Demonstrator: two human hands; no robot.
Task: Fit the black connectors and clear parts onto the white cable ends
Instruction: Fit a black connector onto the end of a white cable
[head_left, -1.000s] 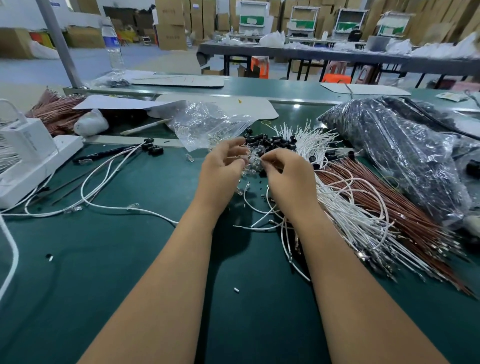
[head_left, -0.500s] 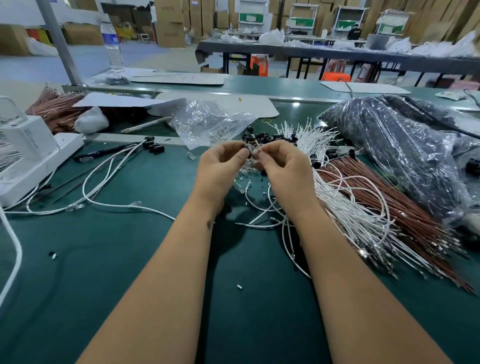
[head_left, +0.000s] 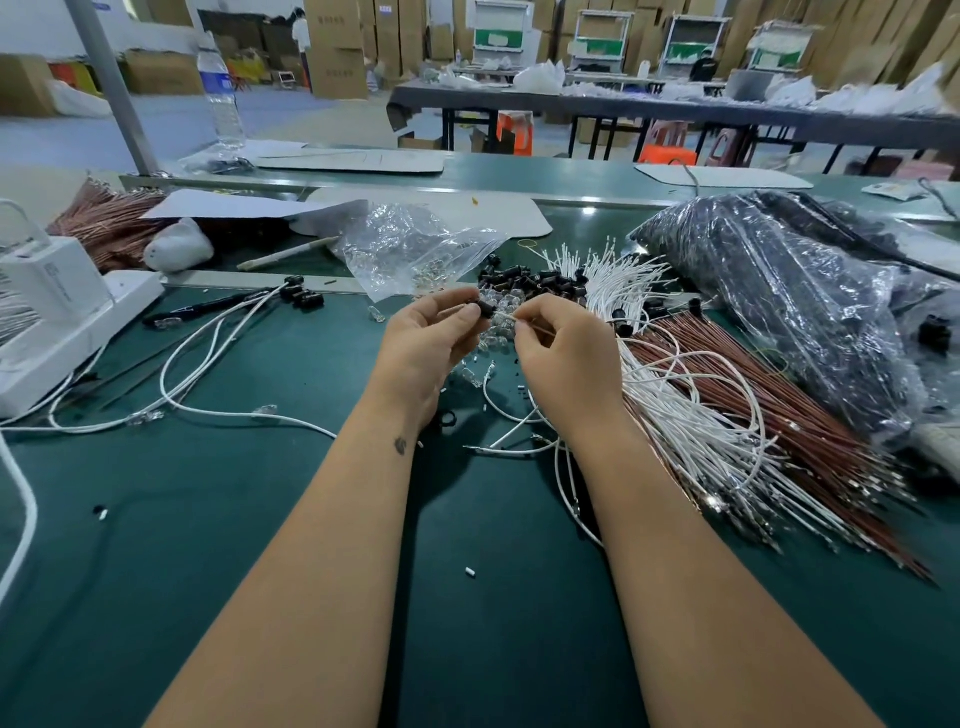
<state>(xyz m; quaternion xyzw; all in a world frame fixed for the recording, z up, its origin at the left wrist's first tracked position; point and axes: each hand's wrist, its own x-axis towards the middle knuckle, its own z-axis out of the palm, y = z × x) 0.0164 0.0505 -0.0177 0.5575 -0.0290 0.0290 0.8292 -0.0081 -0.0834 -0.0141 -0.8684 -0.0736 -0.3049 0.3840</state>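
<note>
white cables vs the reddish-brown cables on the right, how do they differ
The white cables are pale and partly looped and tangled; the reddish-brown cables are dark and lie nearly straight, fanned out. The white ones lie nearer the hands, the reddish-brown ones farther right. Both are thin, bundled on the green table.

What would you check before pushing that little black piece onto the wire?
1. Left hand pinches the black connector: ok.
2. Right hand pinches the white cable near its end: ok.
3. Cable tip aimed at the connector opening: ok, roughly lined up.
4. Tip already seated inside: cannot tell.
5. Clear part already on this cable: cannot tell.
6. Spare black connectors within reach: ok.
</note>
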